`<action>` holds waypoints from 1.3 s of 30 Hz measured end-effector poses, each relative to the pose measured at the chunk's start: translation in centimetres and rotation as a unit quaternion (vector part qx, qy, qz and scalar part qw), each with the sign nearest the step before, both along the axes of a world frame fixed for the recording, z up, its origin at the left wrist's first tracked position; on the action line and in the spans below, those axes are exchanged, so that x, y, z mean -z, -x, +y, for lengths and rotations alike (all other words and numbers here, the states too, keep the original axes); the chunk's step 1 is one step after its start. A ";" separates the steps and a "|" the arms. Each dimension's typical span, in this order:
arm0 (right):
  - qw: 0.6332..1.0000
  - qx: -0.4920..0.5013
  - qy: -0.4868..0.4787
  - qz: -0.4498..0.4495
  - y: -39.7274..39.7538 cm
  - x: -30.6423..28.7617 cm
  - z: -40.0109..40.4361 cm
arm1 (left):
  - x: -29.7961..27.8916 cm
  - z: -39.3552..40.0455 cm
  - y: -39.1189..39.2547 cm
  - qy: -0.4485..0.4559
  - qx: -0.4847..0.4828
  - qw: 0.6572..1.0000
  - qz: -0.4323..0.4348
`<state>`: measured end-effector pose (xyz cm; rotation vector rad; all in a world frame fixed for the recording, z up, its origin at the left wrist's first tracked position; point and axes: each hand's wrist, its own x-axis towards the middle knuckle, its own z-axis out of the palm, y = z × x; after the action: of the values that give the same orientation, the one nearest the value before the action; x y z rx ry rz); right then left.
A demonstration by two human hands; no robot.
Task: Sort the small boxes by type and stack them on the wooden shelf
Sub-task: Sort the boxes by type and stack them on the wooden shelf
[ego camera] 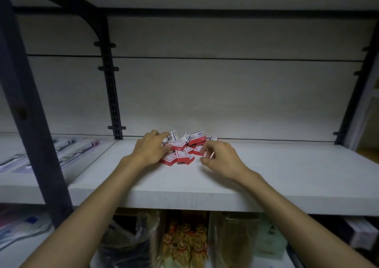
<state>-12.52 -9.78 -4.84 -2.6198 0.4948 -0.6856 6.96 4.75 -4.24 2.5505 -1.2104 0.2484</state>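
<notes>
A heap of small boxes [184,148] lies near the back of the shelf [287,175], close to the pale back wall [225,93]. The boxes are red and white. Some near the back also show blue print. They lie mixed up, some flat and some tilted, leaning on each other. No neat stack shows.

The left hand [150,148] rests on the left side of the heap. Its fingers [162,135] are spread wide and lie over the boxes there. The grip is loose and open, and I cannot tell if it has hold of any one box.

The right hand [220,158] is at the right side of the heap. Its fingers are curled in, and the thumb and fingertips are close together at a box edge. This part is blurred, so I cannot tell if the grip has a box in it.

Both bare arms reach in over the front edge of the shelf.

The shelf top looks pale and flat. A dark metal post [110,95] with small holes stands at the back left. A thick dark beam [30,114] stands nearer on the left. Past it, on the next shelf over, lie long thin packs [67,151], all blurry.

Under the shelf are clear plastic bags [184,241] with things inside.
</notes>
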 end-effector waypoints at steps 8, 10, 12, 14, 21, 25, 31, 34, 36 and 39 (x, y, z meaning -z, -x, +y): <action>0.997 0.071 -0.007 0.029 -3.3 0.0 2.2 | 0.4 0.7 -1.8 0.038 0.046 0.997 0.052; 0.995 0.088 -0.004 0.041 -4.3 0.3 2.4 | 0.5 1.7 -1.9 0.123 0.058 0.983 0.126; 0.994 0.097 0.001 0.049 -5.0 0.4 2.7 | 0.6 2.9 -1.6 0.212 0.044 0.956 0.198; 0.993 0.107 0.003 0.056 -5.6 0.5 2.9 | 0.6 4.1 -0.8 0.283 0.021 0.925 0.252; 0.991 0.110 -0.043 0.066 -6.8 1.1 2.8 | 1.5 6.9 1.4 0.418 0.109 0.735 0.523; 0.992 0.101 -0.067 0.046 -6.7 1.2 2.1 | 1.8 6.4 1.5 0.465 0.066 0.697 0.542; 0.972 0.083 -0.213 0.044 -6.2 0.8 1.8 | 1.3 6.7 2.0 0.425 0.053 0.729 0.535; 0.951 0.033 -0.306 0.039 -5.9 0.5 1.9 | 1.3 6.9 2.3 0.388 0.073 0.767 0.506; 0.946 0.012 -0.320 0.045 -5.7 0.5 2.0 | 1.6 7.1 2.3 0.355 0.091 0.784 0.501; 0.930 0.017 -0.367 0.004 -5.6 0.6 2.0 | 2.1 7.0 2.3 0.322 0.054 0.811 0.486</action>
<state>-6.90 -7.81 -5.47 -1.9095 0.6496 -0.3906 4.68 11.74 -6.37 1.5885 -0.6610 -0.5393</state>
